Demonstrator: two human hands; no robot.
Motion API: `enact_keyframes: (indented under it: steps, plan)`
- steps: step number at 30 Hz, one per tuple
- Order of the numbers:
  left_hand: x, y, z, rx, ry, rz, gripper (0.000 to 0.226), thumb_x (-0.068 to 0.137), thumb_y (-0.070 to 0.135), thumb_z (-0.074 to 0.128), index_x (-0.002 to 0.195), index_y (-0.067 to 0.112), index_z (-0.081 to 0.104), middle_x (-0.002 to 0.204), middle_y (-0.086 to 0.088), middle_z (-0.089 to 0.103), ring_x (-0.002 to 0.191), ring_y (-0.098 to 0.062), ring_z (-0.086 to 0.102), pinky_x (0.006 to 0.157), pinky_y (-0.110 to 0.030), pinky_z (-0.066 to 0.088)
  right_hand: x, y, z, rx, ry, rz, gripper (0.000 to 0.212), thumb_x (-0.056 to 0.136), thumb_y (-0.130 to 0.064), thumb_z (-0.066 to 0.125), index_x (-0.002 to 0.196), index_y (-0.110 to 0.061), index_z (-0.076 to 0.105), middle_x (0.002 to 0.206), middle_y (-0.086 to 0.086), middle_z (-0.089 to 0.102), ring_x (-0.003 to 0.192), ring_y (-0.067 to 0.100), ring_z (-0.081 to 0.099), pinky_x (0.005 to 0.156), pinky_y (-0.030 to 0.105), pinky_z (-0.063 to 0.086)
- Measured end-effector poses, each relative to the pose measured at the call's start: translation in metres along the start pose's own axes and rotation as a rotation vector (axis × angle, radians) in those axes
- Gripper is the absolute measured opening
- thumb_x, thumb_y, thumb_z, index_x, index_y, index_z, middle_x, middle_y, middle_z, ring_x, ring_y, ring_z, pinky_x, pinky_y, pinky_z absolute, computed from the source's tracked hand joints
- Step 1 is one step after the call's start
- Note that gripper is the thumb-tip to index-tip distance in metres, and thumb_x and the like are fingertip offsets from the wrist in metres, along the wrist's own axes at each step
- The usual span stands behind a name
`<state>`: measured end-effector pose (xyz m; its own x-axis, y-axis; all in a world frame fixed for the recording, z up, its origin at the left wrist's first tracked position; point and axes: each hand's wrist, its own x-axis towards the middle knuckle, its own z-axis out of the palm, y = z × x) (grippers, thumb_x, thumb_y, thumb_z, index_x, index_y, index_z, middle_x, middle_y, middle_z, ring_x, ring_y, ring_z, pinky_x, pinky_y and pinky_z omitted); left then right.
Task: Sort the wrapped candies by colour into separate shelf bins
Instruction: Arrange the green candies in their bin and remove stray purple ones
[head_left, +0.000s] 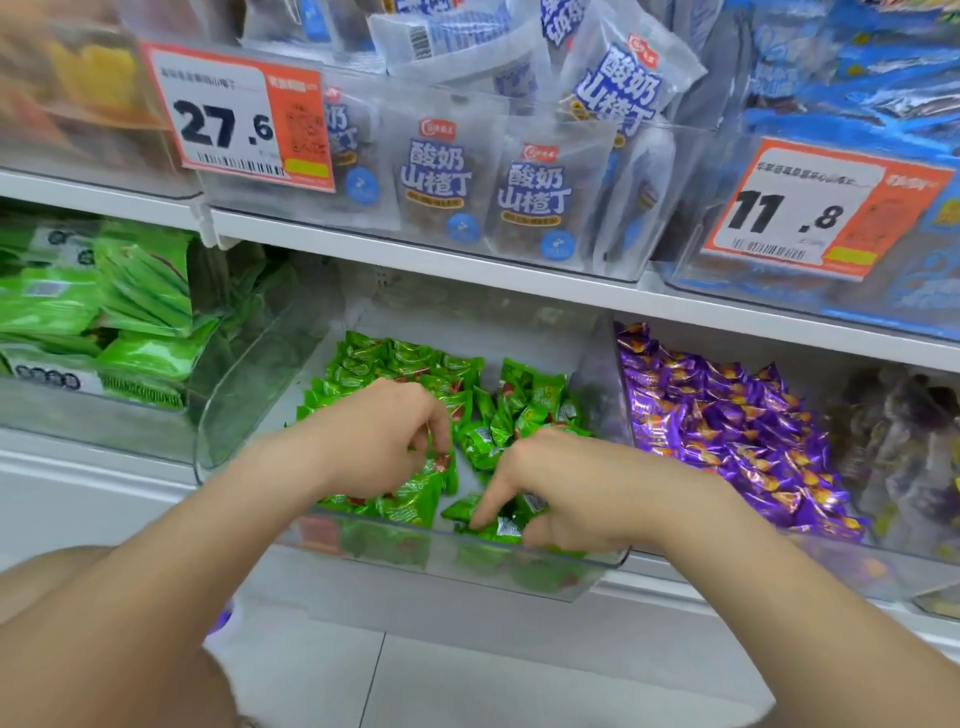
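Green candies (415, 364) fill clear bin (244, 384) — purple candies (727, 415) adjacent.

2 bare forearms reach in from the lower corners and converge, the wrists near each other but apart. The left hand (384, 436) is knuckles-up and palm-down, all its fingers curled tightly downward, the fingertips pinching a green foil-wrapped candy (441, 460). The right hand (566, 493) sits just inside the front rim of the clear plastic bin (234, 405), palm down. Its index finger (491, 504) is stretched straight down, the other fingers folded, the thumb tucked low beside it. Whether thumb and index actually pinch anything is unclear.
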<state>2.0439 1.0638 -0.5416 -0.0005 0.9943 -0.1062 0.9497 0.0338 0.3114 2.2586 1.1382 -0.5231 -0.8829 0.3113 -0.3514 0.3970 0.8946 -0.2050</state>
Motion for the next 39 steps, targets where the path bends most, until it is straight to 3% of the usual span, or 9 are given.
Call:
enact_keyframes:
  steps: [4, 8, 10, 13, 16, 23, 30, 35, 39]
  plan:
    - [-0.006, 0.001, -0.007, -0.301, -0.04, 0.057, 0.039, 0.083, 0.015, 0.082, 0.111, 0.038, 0.071, 0.102, 0.015, 0.07, 0.086, 0.004, 0.067, 0.068, -0.012, 0.053, 0.002, 0.006, -0.006, 0.121, 0.173, 0.097, 0.036, 0.1, -0.033, 0.066, 0.135, -0.026, 0.065, 0.089, -0.004, 0.073, 0.082, 0.005, 0.062, 0.085, 0.031, 0.053]
    - [-0.009, 0.007, -0.014, -0.769, 0.014, 0.061, 0.044, 0.079, 0.03, 0.091, 0.117, 0.036, 0.07, 0.11, 0.004, 0.072, 0.089, -0.014, 0.077, 0.084, -0.038, 0.063, 0.007, 0.002, -0.012, 0.419, 0.424, 0.174, 0.021, 0.102, -0.027, 0.063, 0.122, -0.022, 0.061, 0.081, 0.0, 0.073, 0.077, 0.011, 0.066, 0.076, 0.036, 0.052]
    - [-0.004, 0.004, -0.012, -0.637, 0.189, 0.0, 0.029, 0.083, 0.037, 0.087, 0.108, 0.035, 0.072, 0.097, 0.003, 0.073, 0.08, -0.014, 0.075, 0.077, -0.037, 0.062, 0.016, -0.005, -0.011, 0.558, 0.471, 0.246, 0.013, 0.101, -0.03, 0.064, 0.112, -0.024, 0.059, 0.082, -0.003, 0.076, 0.083, 0.015, 0.071, 0.078, 0.039, 0.057]
    - [0.007, -0.009, -0.005, -0.224, 0.312, -0.155, 0.024, 0.089, 0.043, 0.079, 0.109, 0.035, 0.069, 0.097, 0.005, 0.07, 0.085, -0.014, 0.069, 0.078, -0.037, 0.058, 0.032, -0.007, -0.007, 0.288, 0.563, 0.434, 0.022, 0.097, -0.039, 0.063, 0.11, -0.021, 0.064, 0.101, 0.002, 0.073, 0.106, 0.025, 0.066, 0.089, 0.038, 0.054]
    - [0.021, -0.023, -0.001, -0.136, 0.359, -0.189, 0.025, 0.094, 0.036, 0.073, 0.116, 0.031, 0.063, 0.107, -0.003, 0.068, 0.096, -0.027, 0.066, 0.085, -0.045, 0.057, 0.056, -0.004, -0.009, -0.001, 0.417, 0.595, 0.055, 0.092, -0.05, 0.063, 0.132, -0.015, 0.052, 0.131, 0.017, 0.056, 0.127, 0.041, 0.052, 0.1, 0.048, 0.047]
    - [0.045, -0.037, 0.01, -0.134, 0.356, -0.117, 0.022, 0.098, 0.023, 0.069, 0.113, 0.017, 0.054, 0.084, -0.005, 0.059, 0.076, -0.03, 0.061, 0.065, -0.037, 0.045, 0.11, 0.029, -0.002, 0.011, -0.015, 0.77, 0.096, 0.092, -0.078, 0.043, 0.166, -0.033, 0.0, 0.175, 0.007, -0.001, 0.158, 0.043, 0.007, 0.125, 0.058, 0.017]
    - [0.053, -0.041, 0.022, -0.074, 0.31, -0.078, 0.019, 0.099, 0.017, 0.064, 0.112, 0.014, 0.05, 0.1, -0.011, 0.062, 0.091, -0.036, 0.065, 0.079, -0.052, 0.055, 0.107, 0.014, -0.013, -0.14, -0.233, 0.811, 0.066, 0.094, -0.048, 0.049, 0.155, -0.026, 0.037, 0.162, 0.009, 0.037, 0.149, 0.039, 0.028, 0.114, 0.058, 0.033]
    - [0.054, -0.041, 0.02, -0.027, 0.292, -0.113, 0.02, 0.099, 0.015, 0.062, 0.115, 0.01, 0.05, 0.099, -0.014, 0.062, 0.088, -0.038, 0.065, 0.077, -0.052, 0.056, 0.083, -0.014, -0.022, -0.182, -0.341, 0.715, 0.061, 0.089, -0.02, 0.051, 0.15, -0.018, 0.045, 0.156, 0.015, 0.042, 0.146, 0.04, 0.032, 0.115, 0.059, 0.022]
    - [0.053, -0.042, 0.017, -0.026, 0.304, -0.128, 0.019, 0.099, 0.017, 0.063, 0.114, 0.013, 0.052, 0.098, -0.014, 0.063, 0.086, -0.039, 0.065, 0.075, -0.051, 0.056, 0.068, -0.019, -0.017, -0.095, -0.345, 0.665, 0.061, 0.097, -0.026, 0.043, 0.157, -0.019, 0.036, 0.166, 0.017, 0.03, 0.155, 0.043, 0.015, 0.119, 0.061, 0.016]
